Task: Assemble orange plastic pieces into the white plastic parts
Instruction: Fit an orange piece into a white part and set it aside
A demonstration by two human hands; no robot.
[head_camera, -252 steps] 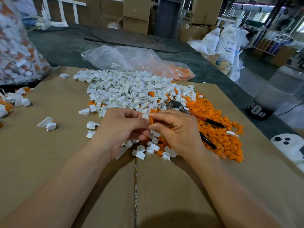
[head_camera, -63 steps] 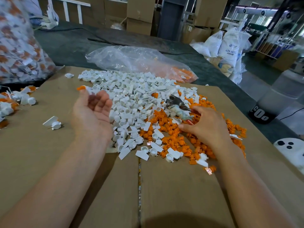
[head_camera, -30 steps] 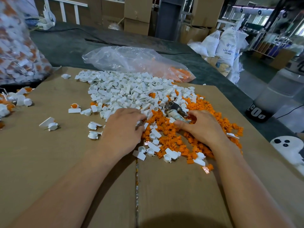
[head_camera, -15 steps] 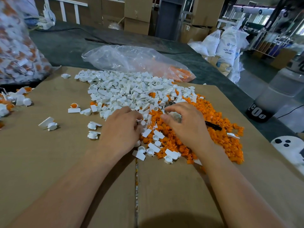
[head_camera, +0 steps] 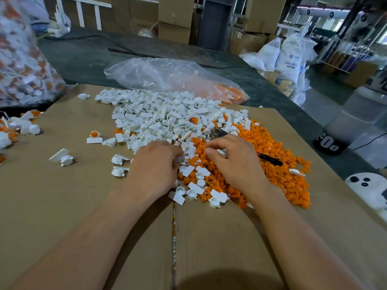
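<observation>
Left hand (head_camera: 155, 166) palm down where the two piles meet, fingers curled under, hold impossible to tell. Right hand (head_camera: 234, 162) just beside it, thumb and forefinger bent close together over orange pieces (head_camera: 280, 178); pinch unclear. White parts (head_camera: 163, 114) heaped beyond both hands, on cardboard (head_camera: 73, 206). Black tool handle (head_camera: 270, 159) by the right knuckles.

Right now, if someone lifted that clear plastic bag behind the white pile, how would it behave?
Probably floppy: the clear plastic bag lies crumpled and slumped. Likely light, since it looks mostly empty, with only some orange pieces in one corner. Those would probably slide toward the low end.
</observation>
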